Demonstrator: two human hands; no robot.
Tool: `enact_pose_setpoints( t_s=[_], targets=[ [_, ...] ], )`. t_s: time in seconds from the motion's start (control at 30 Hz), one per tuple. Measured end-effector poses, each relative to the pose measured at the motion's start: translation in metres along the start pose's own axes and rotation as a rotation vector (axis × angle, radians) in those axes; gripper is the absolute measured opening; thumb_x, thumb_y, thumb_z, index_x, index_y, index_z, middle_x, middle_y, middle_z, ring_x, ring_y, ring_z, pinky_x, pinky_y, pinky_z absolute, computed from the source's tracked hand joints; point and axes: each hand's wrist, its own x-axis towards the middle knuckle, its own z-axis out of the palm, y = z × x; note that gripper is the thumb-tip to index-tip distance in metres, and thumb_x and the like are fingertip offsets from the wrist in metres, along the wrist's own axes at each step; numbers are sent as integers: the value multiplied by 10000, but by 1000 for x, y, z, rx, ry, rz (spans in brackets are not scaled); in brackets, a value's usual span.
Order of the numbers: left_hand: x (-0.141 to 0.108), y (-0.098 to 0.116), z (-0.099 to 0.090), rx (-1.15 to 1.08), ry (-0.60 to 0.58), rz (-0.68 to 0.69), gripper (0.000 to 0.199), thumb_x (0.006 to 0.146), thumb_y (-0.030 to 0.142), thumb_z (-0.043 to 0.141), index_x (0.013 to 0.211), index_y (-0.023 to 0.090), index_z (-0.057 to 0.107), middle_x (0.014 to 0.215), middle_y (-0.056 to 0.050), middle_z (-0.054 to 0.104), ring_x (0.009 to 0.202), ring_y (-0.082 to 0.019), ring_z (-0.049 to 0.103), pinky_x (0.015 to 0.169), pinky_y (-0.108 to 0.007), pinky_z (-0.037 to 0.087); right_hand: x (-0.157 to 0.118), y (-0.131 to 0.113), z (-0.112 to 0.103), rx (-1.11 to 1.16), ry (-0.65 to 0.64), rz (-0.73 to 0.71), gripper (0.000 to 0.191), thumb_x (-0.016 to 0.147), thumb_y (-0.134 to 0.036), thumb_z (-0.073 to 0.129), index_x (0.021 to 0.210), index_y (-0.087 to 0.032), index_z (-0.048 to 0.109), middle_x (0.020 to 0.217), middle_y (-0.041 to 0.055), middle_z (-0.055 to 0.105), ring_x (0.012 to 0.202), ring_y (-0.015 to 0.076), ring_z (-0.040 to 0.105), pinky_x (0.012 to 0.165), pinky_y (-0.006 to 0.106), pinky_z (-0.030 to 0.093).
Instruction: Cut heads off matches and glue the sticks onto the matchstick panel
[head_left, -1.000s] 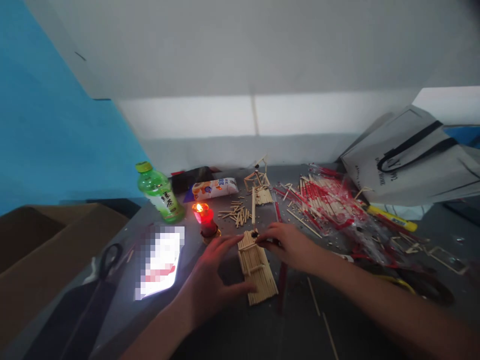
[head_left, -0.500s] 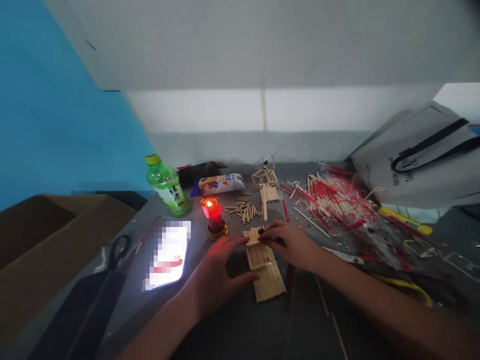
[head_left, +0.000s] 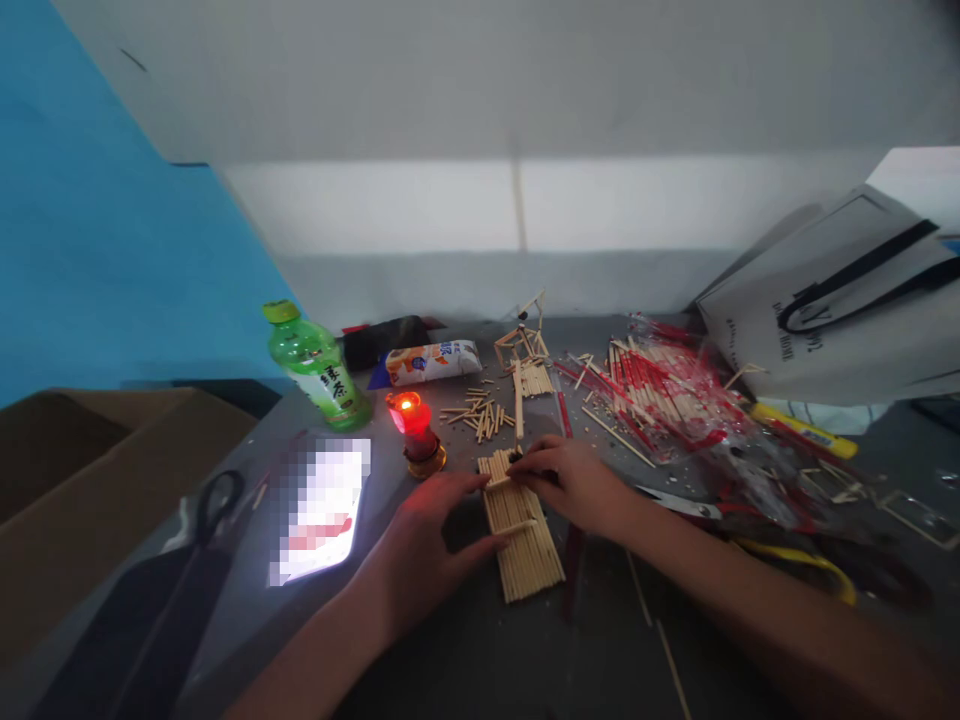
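A flat panel of wooden sticks (head_left: 529,560) lies on the dark table, with two short sticks across it. My left hand (head_left: 427,530) is at its left edge, thumb and fingers spread apart, fingertips touching the panel's side. At the panel's top, my right hand (head_left: 574,483) has its fingers pinched together beside a small dark piece; what they hold is too small to make out. A lit red candle (head_left: 416,430) stands left of the panel. Beyond it are cut stick pieces (head_left: 487,418) and a small stick structure (head_left: 525,350).
A green bottle (head_left: 319,370), a bright phone (head_left: 322,515) and black-handled scissors (head_left: 219,500) are on the left. Behind the candle lies a snack packet (head_left: 427,364). Red-tipped sticks in plastic (head_left: 660,390), a yellow tube (head_left: 806,430) and a bag (head_left: 840,310) stand at the right.
The view has shifted slightly, so everything sits a little further left. Both hands remain at the panel in nearly the same pose.
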Motion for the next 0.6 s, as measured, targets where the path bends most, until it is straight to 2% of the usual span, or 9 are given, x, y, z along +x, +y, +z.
enact_pose_setpoints(
  t_s=[0.23, 0.37, 0.6],
  targets=[
    [-1, -3, 2, -7, 12, 4, 470, 805, 410, 798, 1227, 248, 670, 1173, -102, 764, 1064, -320, 731, 920, -545, 597, -2, 4, -7, -21, 3, 6, 199, 941, -154, 677, 1107, -177, 785, 1005, 89, 770, 877, 201, 702, 796, 312, 529],
    [-1, -3, 2, -14, 9, 6, 456, 816, 407, 784, 1229, 252, 669, 1180, -98, 761, 1072, -311, 728, 929, -531, 594, -4, 8, -14, -28, 6, 2, 197, 953, -140, 659, 1093, -193, 786, 1024, 81, 782, 932, 209, 701, 833, 323, 515],
    [-2, -5, 2, -18, 9, -1, 460, 806, 384, 793, 1229, 258, 666, 1191, -95, 762, 1074, -315, 732, 925, -537, 600, -5, 8, -13, -43, -4, -2, 217, 935, -106, 656, 1073, -206, 791, 985, 71, 782, 893, 204, 704, 813, 316, 509]
  ],
)
